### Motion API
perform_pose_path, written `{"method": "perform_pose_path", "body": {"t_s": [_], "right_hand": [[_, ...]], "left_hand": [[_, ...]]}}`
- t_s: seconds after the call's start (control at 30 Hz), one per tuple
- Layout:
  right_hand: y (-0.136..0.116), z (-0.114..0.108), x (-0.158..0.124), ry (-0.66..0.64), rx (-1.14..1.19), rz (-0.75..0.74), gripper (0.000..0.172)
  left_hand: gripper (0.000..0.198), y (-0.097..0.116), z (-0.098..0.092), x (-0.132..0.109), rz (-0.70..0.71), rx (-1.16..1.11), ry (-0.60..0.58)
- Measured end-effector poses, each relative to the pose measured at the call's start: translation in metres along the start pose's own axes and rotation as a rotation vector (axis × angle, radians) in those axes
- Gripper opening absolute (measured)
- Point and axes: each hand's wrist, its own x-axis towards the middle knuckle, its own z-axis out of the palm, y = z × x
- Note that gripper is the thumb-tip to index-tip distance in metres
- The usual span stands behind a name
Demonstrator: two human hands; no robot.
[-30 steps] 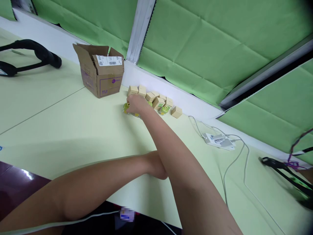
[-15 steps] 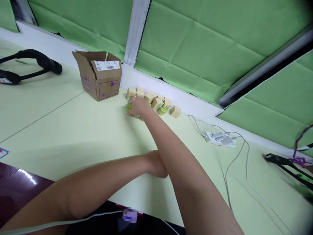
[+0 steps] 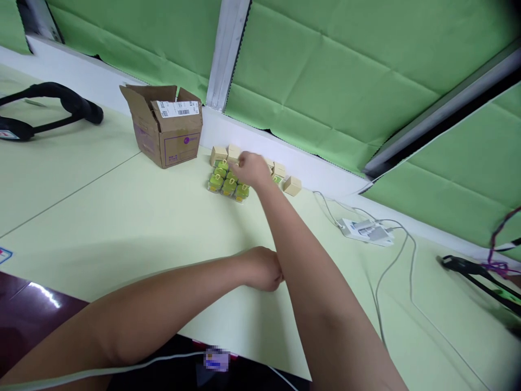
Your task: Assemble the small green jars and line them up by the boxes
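My right hand [image 3: 253, 169] reaches to the back of the table, over small tan boxes [image 3: 218, 155] and beside clear-wrapped green pieces with yellow loops [image 3: 229, 187]. Its fingers are curled together at the boxes; what is between them, if anything, is hidden. The green pieces sit in a close cluster of rows, just left of this hand. Nearer to me, my left hand [image 3: 264, 269] is closed in a fist at the table, partly behind my right forearm. I cannot make out anything in it.
An open cardboard box [image 3: 181, 144] stands left of the small boxes, by the wall ledge. A white power strip [image 3: 366, 232] with grey cables lies to the right. Black frame-like devices lie at the far left [image 3: 75, 103] and far right [image 3: 464, 266]. Green blinds hang behind.
My right hand has moved right, off the green pieces, which now show uncovered. A loose green piece on the right is no longer visible. My left fist has shifted slightly and shows more of its fingers.
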Motion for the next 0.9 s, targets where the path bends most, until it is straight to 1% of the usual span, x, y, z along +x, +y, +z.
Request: {"method": "perform_pose_path", "body": {"t_s": [0.07, 0.1, 0.13, 0.2, 0.23, 0.3, 0.37, 0.43, 0.5, 0.57, 0.63, 0.67, 0.77, 0.83, 0.87, 0.9], "right_hand": [[0.042, -0.004, -0.001, 0.178, 0.011, 0.182, 0.035], [0.063, -0.004, -0.004, 0.227, -0.002, 0.257, 0.034], [0.083, -0.002, -0.008, 0.230, -0.009, 0.305, 0.034], [0.116, 0.005, -0.017, 0.177, 0.021, 0.357, 0.031], [0.128, 0.010, -0.020, 0.172, 0.059, 0.368, 0.029], [0.141, 0.020, -0.023, 0.178, 0.096, 0.377, 0.026], [0.143, 0.028, -0.022, 0.200, 0.122, 0.386, 0.023], [0.140, 0.034, -0.021, 0.228, 0.140, 0.396, 0.022], [0.136, 0.037, -0.023, 0.256, 0.147, 0.397, 0.022], [0.131, 0.038, -0.032, 0.270, 0.149, 0.384, 0.022], [0.126, 0.035, -0.049, 0.258, 0.165, 0.355, 0.022], [0.123, 0.031, -0.060, 0.239, 0.186, 0.330, 0.021], [0.109, 0.015, -0.100, 0.160, 0.256, 0.273, 0.018], [0.097, 0.002, -0.129, 0.105, 0.305, 0.239, 0.017], [0.090, -0.004, -0.143, 0.084, 0.328, 0.214, 0.017], [0.083, -0.008, -0.156, 0.075, 0.347, 0.189, 0.017]], "left_hand": [[0.011, -0.005, -0.001, 0.002, 0.010, -0.004, 0.011], [0.010, -0.006, -0.003, 0.003, 0.013, -0.015, 0.029], [0.009, -0.007, -0.004, 0.003, 0.010, -0.032, 0.054], [0.011, -0.008, -0.006, 0.003, -0.001, -0.052, 0.079], [0.011, -0.008, -0.007, 0.003, -0.009, -0.057, 0.078], [0.013, -0.008, -0.007, 0.002, -0.020, -0.066, 0.073], [0.013, -0.010, -0.008, 0.002, -0.023, -0.079, 0.077], [0.014, -0.014, -0.008, 0.001, -0.027, -0.093, 0.102], [0.015, -0.020, -0.009, 0.002, -0.038, -0.104, 0.172], [0.017, -0.027, -0.011, 0.004, -0.064, -0.118, 0.303], [0.017, -0.035, -0.013, 0.007, -0.130, -0.127, 0.493], [0.018, -0.039, -0.014, 0.009, -0.193, -0.139, 0.594], [0.029, -0.047, -0.015, 0.014, -0.373, -0.138, 0.815], [0.048, -0.049, -0.015, 0.015, -0.382, -0.143, 0.884], [0.056, -0.048, -0.015, 0.015, -0.366, -0.148, 0.880], [0.060, -0.047, -0.015, 0.015, -0.353, -0.158, 0.850]]}}
